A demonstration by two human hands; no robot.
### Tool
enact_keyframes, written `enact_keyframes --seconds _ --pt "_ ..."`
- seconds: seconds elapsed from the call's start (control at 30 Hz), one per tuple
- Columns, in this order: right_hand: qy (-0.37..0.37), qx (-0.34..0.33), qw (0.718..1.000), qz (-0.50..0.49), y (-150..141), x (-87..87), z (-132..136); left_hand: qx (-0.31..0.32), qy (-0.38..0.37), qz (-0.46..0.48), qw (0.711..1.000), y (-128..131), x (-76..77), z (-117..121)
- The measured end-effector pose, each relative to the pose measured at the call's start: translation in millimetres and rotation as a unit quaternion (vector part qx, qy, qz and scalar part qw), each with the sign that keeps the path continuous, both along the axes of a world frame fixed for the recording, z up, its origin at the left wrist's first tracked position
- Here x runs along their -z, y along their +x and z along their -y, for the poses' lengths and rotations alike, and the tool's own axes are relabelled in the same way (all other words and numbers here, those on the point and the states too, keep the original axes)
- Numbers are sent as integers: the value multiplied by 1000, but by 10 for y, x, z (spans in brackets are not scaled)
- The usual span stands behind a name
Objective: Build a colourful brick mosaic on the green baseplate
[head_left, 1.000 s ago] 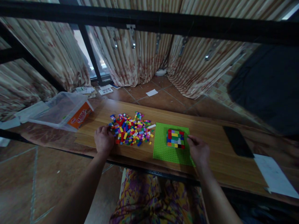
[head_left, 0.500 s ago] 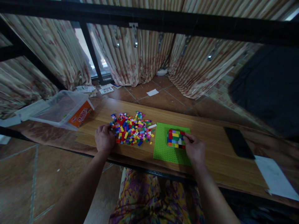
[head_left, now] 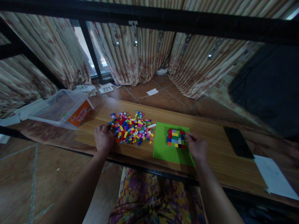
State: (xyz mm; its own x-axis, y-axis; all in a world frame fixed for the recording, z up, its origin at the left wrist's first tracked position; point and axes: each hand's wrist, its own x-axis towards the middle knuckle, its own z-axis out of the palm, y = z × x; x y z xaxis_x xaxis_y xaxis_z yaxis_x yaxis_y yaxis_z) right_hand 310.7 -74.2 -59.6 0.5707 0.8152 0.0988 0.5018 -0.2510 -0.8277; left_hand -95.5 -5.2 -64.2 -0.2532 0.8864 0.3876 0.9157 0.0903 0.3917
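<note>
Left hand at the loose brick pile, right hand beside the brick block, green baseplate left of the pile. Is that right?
No: the head view shows the green baseplate right of the loose brick pile. The left hand is at the pile and the right hand beside the brick block.

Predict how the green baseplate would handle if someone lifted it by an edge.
The green baseplate looks thin and flat, so it would probably be light and might flex slightly. Its studded surface should make it less slippery. The multicolored brick build on top likely adds weight near the middle.
</note>
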Motion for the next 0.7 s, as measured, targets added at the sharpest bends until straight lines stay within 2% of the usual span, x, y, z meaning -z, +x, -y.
enact_keyframes --seconds 0.23,0.47,0.7 --pt "7 9 1000 4 -33 -60 -22 0 -3 7 1000 -5 5 -1" --pt "-6 11 1000 -19 2 -28 -49 -2 -9 4 1000 -3 2 0" --pt "16 7 1000 -18 -63 -9 -81 -1 -8 15 1000 4 -5 -3"
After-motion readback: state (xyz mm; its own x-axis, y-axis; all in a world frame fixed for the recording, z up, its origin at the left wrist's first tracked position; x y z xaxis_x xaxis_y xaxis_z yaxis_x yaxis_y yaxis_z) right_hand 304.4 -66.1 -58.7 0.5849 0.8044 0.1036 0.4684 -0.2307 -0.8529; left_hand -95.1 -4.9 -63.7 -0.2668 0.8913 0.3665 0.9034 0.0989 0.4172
